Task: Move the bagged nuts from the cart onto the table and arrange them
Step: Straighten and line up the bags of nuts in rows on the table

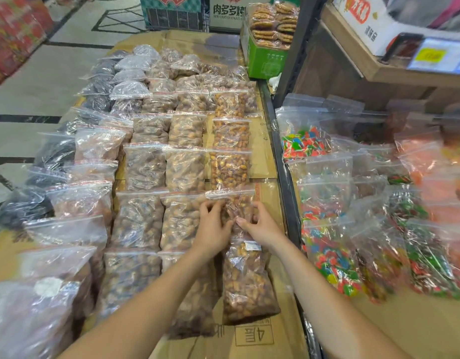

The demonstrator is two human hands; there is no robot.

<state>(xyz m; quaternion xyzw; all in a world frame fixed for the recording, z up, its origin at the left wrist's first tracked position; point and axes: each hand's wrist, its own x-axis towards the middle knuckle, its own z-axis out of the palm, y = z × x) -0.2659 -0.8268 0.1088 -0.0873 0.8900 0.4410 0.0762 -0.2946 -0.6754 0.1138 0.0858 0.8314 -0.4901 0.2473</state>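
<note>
Left hand [213, 229] and right hand [260, 225] gripping crinkly clear zip bag of nuts [239, 203] over cardboard-covered tabletop [265, 164].

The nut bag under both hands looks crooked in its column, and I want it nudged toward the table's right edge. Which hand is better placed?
Probably the left hand: it lies on the nut bag's left side, so it can push rightward. The right hand already sits on the edge side.

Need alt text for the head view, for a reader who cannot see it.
Both hands, left hand and right hand, press on a clear bag of nuts in the rightmost column of bagged nuts laid in rows on flattened cardboard. Bags of colourful candy lie to the right.
</note>
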